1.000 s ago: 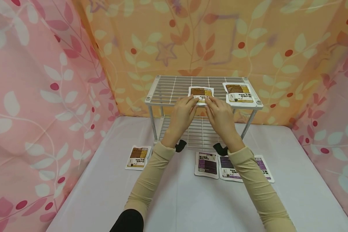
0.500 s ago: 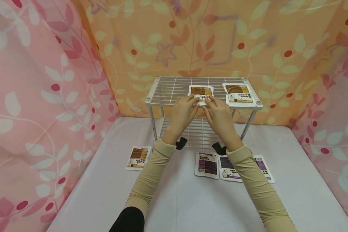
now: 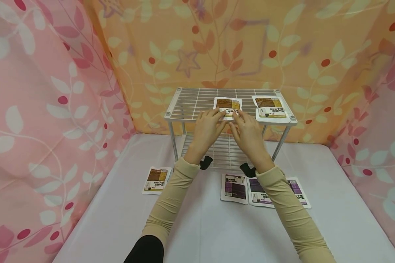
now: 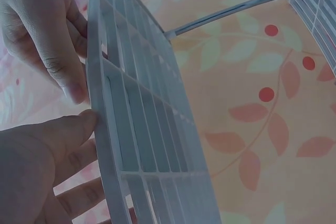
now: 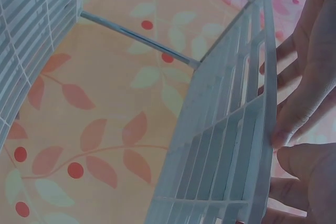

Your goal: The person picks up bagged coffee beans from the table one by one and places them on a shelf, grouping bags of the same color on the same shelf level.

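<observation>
On the white wire rack's (image 3: 187, 104) top shelf lies a flat packet (image 3: 227, 103) with a white border and a brown-and-yellow label. My left hand (image 3: 205, 129) touches its near left corner with the fingertips. The right hand (image 3: 249, 135) does likewise at the near right corner. Both thumbs are low at the shelf's front edge. From underneath, the left wrist view has the left hand (image 4: 31, 171) with its thumb against the rim, fingers reaching above the shelf. In the right wrist view, the right hand (image 5: 320, 171) sits at the same rim.
A second brown packet (image 3: 270, 107) lies at the shelf's right end. Another brown-labelled packet (image 3: 156, 180) is on the white table (image 3: 197, 226), left of the rack. Purple packets (image 3: 234, 188) lie before the rack, partly behind the right sleeve. Floral curtains (image 3: 230, 47) enclose the table.
The packet under the hands has slid slightly back on the shelf. The right thumb has shifted a little left; the hands otherwise keep their place.
</observation>
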Demonstrator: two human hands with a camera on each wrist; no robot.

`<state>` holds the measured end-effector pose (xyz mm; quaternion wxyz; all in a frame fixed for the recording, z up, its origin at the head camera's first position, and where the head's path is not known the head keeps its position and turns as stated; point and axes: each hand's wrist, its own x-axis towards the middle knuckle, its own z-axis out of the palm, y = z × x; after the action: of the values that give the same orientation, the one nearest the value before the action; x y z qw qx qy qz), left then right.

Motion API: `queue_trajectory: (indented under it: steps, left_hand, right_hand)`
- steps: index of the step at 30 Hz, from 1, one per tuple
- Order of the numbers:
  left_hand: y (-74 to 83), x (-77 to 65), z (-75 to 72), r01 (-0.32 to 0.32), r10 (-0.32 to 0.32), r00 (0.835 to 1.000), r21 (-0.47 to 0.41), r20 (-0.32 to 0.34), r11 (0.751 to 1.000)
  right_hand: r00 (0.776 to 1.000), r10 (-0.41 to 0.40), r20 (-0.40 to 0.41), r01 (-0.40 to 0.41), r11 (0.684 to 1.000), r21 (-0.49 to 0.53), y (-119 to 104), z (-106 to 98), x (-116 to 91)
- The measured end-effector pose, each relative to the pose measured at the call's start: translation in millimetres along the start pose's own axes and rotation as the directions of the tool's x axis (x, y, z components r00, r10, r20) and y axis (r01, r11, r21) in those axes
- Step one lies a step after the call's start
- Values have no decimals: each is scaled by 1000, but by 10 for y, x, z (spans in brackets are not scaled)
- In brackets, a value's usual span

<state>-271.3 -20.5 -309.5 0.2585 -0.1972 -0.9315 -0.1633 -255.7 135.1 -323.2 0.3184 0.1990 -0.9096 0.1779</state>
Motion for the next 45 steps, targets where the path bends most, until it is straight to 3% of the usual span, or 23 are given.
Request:
queue_trajectory:
  steps: [19,35,45]
  left_hand:
    - [-87,-82,17,-11,10,999,-16,-43,1000]
    - [-142,-259,87,-88,78,977,-43,-200,995]
    - [-192,-425,175,-116,95,963,-68,-253,991]
  right_hand:
    - [999,-14,-34,14,1000,5,-17,1,-20]
    - [988,-53,-145,61,997,56,-99,85,-171]
    - [974,-92,-209,112,990,83,-138,225,-289]
